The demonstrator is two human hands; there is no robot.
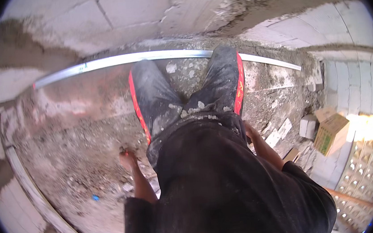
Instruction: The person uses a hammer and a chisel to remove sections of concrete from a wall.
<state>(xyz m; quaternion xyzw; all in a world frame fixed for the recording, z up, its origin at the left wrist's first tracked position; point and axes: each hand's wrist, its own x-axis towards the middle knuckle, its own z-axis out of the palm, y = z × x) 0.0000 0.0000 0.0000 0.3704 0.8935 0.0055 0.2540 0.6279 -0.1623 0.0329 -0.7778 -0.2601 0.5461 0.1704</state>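
Observation:
I look straight down my own body: a black shirt, and dusty black trousers (180,99) with red side stripes. My left hand (127,158) hangs beside my left hip over the rubble-strewn floor. Its fingers are curled, with a small red-and-dark bit at their tips that I cannot identify. My right forearm (267,148) runs down along my right hip. My right hand (247,131) is mostly hidden behind my waist, so its fingers do not show.
A long aluminium straightedge (145,57) lies along the foot of the grey block wall ahead. A second metal strip (32,190) curves along the left wall. At right sit a cardboard box (333,132), white block pieces (308,127) and glass blocks (365,175). A blue scrap (95,197) lies on the floor.

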